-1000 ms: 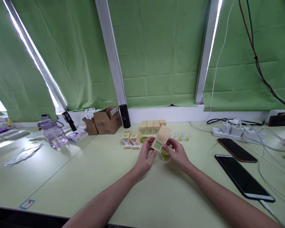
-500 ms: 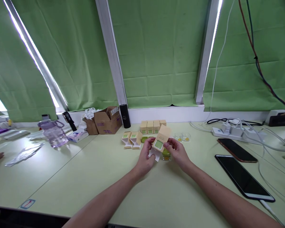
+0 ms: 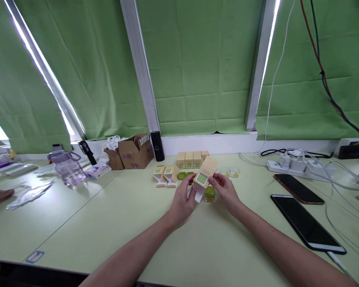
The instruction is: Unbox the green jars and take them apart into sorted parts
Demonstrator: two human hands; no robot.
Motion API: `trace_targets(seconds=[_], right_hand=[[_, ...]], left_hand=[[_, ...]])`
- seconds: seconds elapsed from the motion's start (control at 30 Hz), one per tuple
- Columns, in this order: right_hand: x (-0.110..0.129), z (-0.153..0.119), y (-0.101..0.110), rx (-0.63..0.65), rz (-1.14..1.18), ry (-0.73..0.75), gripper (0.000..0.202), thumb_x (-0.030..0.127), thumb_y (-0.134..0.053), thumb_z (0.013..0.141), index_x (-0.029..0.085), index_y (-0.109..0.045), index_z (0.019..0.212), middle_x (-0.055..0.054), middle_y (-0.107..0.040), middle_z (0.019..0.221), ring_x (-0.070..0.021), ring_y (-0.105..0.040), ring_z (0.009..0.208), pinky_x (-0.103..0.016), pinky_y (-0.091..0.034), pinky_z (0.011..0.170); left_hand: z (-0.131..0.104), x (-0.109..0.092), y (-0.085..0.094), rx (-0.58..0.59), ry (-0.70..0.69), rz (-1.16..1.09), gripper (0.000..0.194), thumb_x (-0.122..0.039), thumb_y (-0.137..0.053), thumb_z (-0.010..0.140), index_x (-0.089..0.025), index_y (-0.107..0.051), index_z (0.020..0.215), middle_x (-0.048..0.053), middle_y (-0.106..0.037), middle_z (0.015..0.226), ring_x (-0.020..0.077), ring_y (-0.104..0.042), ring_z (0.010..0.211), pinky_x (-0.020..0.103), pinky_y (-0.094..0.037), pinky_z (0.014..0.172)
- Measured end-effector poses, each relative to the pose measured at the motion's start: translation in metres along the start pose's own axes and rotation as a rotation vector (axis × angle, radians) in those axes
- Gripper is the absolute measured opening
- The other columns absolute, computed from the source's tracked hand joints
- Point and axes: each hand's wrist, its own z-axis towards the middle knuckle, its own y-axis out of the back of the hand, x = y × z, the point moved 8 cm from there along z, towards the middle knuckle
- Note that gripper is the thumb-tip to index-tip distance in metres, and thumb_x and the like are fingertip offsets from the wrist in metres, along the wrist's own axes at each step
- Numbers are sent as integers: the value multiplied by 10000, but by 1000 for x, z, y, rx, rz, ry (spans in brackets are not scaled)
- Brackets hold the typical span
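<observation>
"Head view: what do the two hands have between them?"

"A small kraft-paper carton (image 3: 206, 169), tilted above the table (image 3: 167, 247). The left hand (image 3: 183, 201) pinches its lower left side; the right hand (image 3: 226, 194) grips its right edge. The hands are apart, joined only by the carton."

"Which step is that?"

"Shaping or handling the flaps, by the look of it; a white flap (image 3: 199, 193) hangs below. Whether it is being opened or closed, one cannot tell, nor whether anything is inside."

"And what does the next move call for?"

"Light fingertips, probably: thin board could crease, and the green-lidded jar (image 3: 210, 193) stands just beneath. Two open cartons (image 3: 165, 175) sit to the left, a row of cartons (image 3: 189, 160) behind."
</observation>
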Motion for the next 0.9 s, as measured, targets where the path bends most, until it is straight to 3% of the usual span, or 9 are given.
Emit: trace_targets(seconds=[0.17, 0.4, 0.6, 0.73, 0.9], right_hand=[[2, 1, 2, -35, 0, -12, 545, 705, -801, 694, 214, -679, 895, -85, -764, 931, -263, -707, 930, -359, -564, 820], [-5, -1, -6, 38, 18, -40, 551, 674, -790, 738, 235, -640, 1035, -101, -785, 1028, -302, -739, 1005, -421, -593, 868], [-6, -1, -7, 38, 84, -77, 611, 652, -820, 717, 233, -601, 1103, -120, -797, 1064, -315, -758, 1020, -451, -610, 888], [-3, -1, -3, -29, 86, -103, 673, 672, -855, 638, 237, -587, 1076, -111, -812, 969, -329, -778, 939, -462, -637, 817], [2, -2, -4, -8, 82, -73, 672, 627, -862, 649, 233, -636, 1143, -105, -810, 1009, -317, -781, 930, -468, -647, 826]], left_hand=[[-1, -1, 2, -11, -24, 12, 346, -305, -427, 1056, -227, -570, 1361, 112, -668, 1328, 256, -627, 1204, 405, -487, 1023], [1, 6, 2, -54, 63, -153, 324, -318, -637, 960, -227, -598, 1268, 104, -684, 1231, 255, -630, 1118, 389, -491, 956], [0, 5, -4, -16, 92, -279, 552, -236, -808, 801, -237, -548, 1287, 103, -647, 1290, 277, -598, 1212, 412, -468, 1027], [2, 11, -13, 43, 126, -451, 543, -351, -786, 854, -211, -519, 1305, 136, -643, 1309, 272, -615, 1220, 419, -488, 1041], [6, 23, -10, -4, 238, -561, 476, -469, -779, 855, -182, -589, 1184, 133, -728, 1179, 250, -689, 1094, 371, -541, 950]])
